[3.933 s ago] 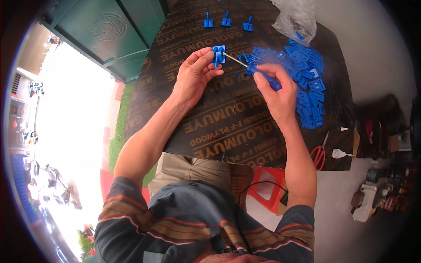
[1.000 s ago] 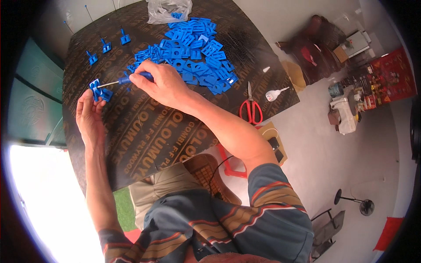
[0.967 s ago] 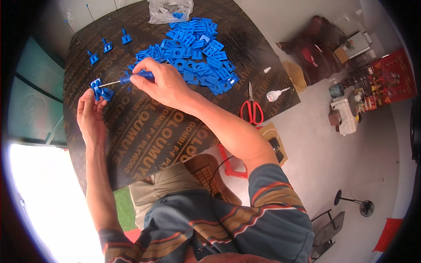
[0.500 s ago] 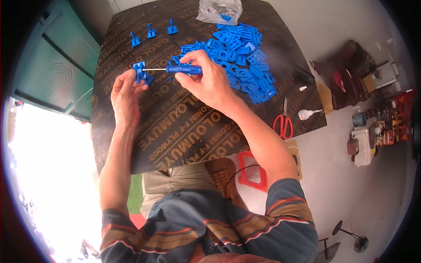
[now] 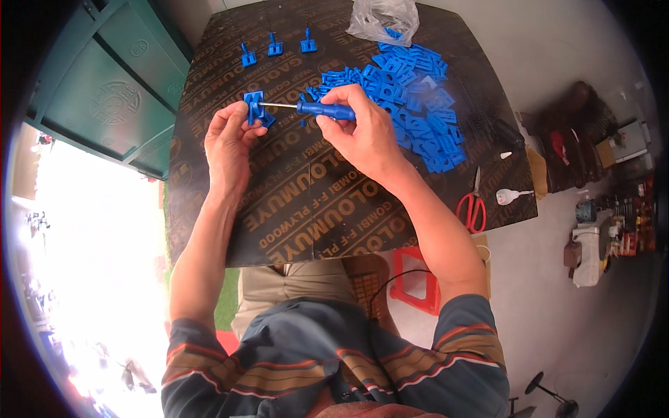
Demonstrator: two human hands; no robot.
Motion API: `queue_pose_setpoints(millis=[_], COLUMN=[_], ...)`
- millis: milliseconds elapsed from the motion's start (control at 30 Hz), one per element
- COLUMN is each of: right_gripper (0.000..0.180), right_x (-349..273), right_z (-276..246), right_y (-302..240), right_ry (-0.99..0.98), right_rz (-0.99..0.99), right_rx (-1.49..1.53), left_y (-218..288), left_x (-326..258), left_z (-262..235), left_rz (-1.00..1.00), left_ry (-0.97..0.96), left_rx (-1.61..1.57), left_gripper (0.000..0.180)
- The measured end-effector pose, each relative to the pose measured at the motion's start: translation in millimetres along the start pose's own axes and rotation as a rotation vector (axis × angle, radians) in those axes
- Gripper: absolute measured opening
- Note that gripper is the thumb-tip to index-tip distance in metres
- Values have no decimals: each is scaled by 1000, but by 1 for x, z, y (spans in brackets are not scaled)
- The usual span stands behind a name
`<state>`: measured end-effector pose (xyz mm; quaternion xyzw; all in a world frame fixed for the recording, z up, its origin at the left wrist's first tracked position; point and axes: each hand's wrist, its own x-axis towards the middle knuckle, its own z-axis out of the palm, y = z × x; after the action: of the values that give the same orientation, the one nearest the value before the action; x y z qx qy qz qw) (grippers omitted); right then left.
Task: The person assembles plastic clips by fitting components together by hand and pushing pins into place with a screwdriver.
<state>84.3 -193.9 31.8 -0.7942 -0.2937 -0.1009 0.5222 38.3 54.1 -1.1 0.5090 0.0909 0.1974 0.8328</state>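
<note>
My left hand [image 5: 228, 143] pinches a small blue plastic bracket assembly [image 5: 255, 106] above the left part of the dark plywood table [image 5: 293, 209]. In my right hand [image 5: 366, 132] is a screwdriver [image 5: 324, 110] with a blue handle and a thin metal shaft. Its tip meets the right side of the bracket; whether it sits in a screw is too small to tell. To the right lies a heap of loose blue plastic parts [image 5: 425, 104]. Along the far left stand three upright blue assemblies [image 5: 275, 47], each with a stem on a square base.
A clear plastic bag [image 5: 382, 24] lies behind the heap. Near the right edge are red-handled scissors [image 5: 473, 209], a small white bottle [image 5: 511, 196] and a white cap [image 5: 505, 155]. A red plastic stool [image 5: 411, 285] stands below the table, and a green metal door [image 5: 104, 90] is to the left.
The whole view has shifted, so the table and both hands appear further right. Hands, bracket and screwdriver keep nearly the same positions relative to each other.
</note>
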Motion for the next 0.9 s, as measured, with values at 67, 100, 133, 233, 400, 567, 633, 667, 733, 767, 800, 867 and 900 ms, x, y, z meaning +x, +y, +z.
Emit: queue_pose_setpoints(millis=[67,100,133,233,400,567,633,667,733,767,800,867,900], right_gripper=[31,31,31,29,26,26,28,28,29,29,27,26,25], right_x=[0,0,1,-1,-1,0,1,0,-1,-1,-1,0,0], right_z=[-2,-4,-4,1,4,3,6,5,1,-1,1,4,4], right_y=[5,10,10,3,-1,9,6,3,-5,-6,-3,2,3], right_ry=[-12,-53,-95,12,-16,-54,35,41,0,-39,-24,2,27], right_rz=[8,-8,-24,-62,-95,-87,-124,-116,-47,23,1,-40,-80], right_rx=[26,-53,-132,-67,-61,-79,-43,-38,-20,-12,17,28,33], left_y=[1,1,1,1,0,0,0,-1,0,0,0,-1,-2], left_x=[0,-1,-1,-2,0,-1,-1,-1,-1,-1,-1,0,1], left_z=[-1,-1,-1,0,-1,1,0,0,0,-1,-1,-2,-2], left_rz=[-7,-6,-4,-5,-6,-2,-7,-15,-7,-2,-16,-7,0], left_ry=[-4,-3,-1,2,1,-15,-12,-15,-18,-27,-17,-23,-32], left_rx=[-17,-16,-15,-16,-12,-23,-22,-26,-25,-31,-39,-36,-39], left_gripper=[18,18,18,17,17,18,18,18,18,18,18,18,18])
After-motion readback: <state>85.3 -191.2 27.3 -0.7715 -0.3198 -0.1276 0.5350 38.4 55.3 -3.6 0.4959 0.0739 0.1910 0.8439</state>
